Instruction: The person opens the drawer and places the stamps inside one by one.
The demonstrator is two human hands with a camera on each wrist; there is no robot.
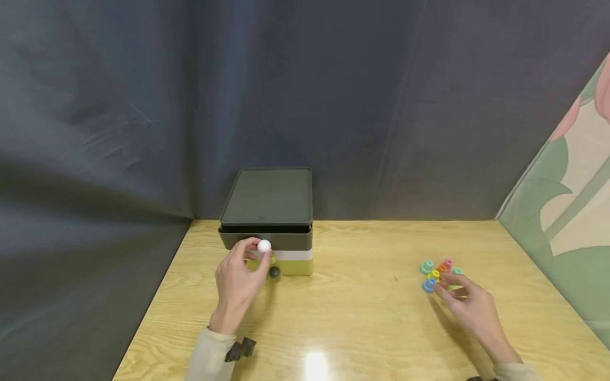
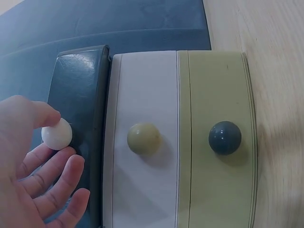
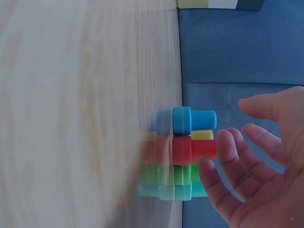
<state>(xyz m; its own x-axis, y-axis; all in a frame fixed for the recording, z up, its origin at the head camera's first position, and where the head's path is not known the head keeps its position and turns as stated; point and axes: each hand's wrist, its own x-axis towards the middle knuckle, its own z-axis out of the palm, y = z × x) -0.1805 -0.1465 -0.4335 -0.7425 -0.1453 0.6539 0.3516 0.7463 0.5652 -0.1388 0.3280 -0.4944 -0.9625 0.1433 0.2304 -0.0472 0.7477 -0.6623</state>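
My left hand (image 1: 238, 278) pinches the round white knob (image 2: 57, 134) on the dark top drawer (image 1: 290, 242) of a small three-drawer box (image 1: 271, 196). That drawer's front stands a little forward, with a dark gap under the lid. Below it are a white drawer (image 2: 147, 85) with a yellowish knob (image 2: 144, 138) and a yellow-green drawer (image 2: 218, 90) with a dark knob (image 2: 224, 137). My right hand (image 1: 469, 307) hovers with loosely bent, parted fingers beside several coloured plastic pegs with wide bases, nearest the blue peg (image 1: 430, 286) and the red peg (image 3: 183, 150).
The box stands at the left back of the wooden table (image 1: 362, 296), against a dark grey curtain (image 1: 352, 106). A mint peg (image 1: 427, 267), a yellow peg (image 1: 433, 275) and a pink peg (image 1: 447, 263) stand grouped at right. Patterned fabric (image 1: 567, 233) borders the right side.
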